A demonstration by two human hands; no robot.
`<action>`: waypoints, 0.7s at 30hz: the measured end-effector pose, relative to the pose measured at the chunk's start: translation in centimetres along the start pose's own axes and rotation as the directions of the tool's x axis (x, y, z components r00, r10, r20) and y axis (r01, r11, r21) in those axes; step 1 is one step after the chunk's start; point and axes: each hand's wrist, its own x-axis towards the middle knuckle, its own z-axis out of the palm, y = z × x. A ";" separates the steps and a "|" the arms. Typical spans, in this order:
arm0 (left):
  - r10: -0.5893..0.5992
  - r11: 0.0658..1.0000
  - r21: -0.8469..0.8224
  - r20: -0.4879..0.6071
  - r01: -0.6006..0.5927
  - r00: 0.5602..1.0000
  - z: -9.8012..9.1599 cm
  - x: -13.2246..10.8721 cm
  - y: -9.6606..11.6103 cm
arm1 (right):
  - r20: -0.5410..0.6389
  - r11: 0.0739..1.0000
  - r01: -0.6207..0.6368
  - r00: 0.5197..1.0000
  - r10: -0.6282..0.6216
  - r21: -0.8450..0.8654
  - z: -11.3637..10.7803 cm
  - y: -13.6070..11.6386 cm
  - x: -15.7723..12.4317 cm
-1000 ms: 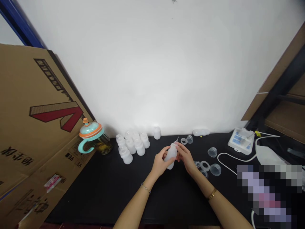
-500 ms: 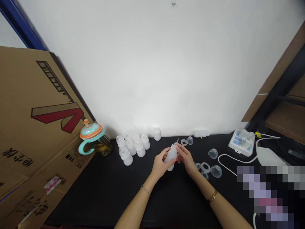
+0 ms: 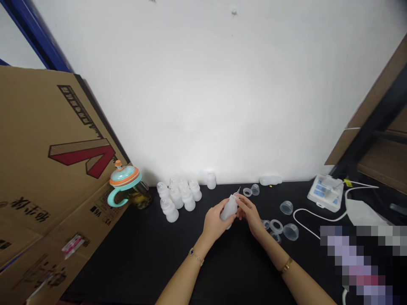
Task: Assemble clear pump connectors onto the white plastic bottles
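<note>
My left hand [image 3: 216,220] is wrapped round a milky white baby bottle [image 3: 229,208], tilted a little with its neck away from me. The fingers of my right hand [image 3: 249,212] are closed at the bottle's neck, on a thin, clear, pointed piece [image 3: 238,190] that sticks up there; its lower part is hidden. To the right of my right hand lie a clear ring [image 3: 275,226] and a clear dome cap [image 3: 291,231]. Another ring [image 3: 247,192] and a small dome cap [image 3: 255,189] lie beyond it.
Several assembled baby bottles [image 3: 170,210] stand at the left, by a teapot-like jug [image 3: 127,184] and a cardboard box [image 3: 79,190]. One bottle [image 3: 211,181] stands against the wall. At the right are a white plastic box [image 3: 326,192] and a cable [image 3: 321,219].
The bottle in my left hand leans slightly more, and my left hand has turned a little round it. My right hand stays at the neck. The whole view has shifted slightly.
</note>
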 end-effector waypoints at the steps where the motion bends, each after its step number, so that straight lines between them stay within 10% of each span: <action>1: 0.001 1.000 0.000 -0.002 -0.001 1.000 0.0 0.0 0.0 | 0.000 1.000 -0.003 1.000 0.003 0.002 0.0 0.0 0.0; 21: 0.000 1.000 -0.025 0.008 0.001 1.000 -0.2 0.0 0.1 | -0.026 0.999 0.011 1.000 -0.010 0.036 -0.5 0.3 0.7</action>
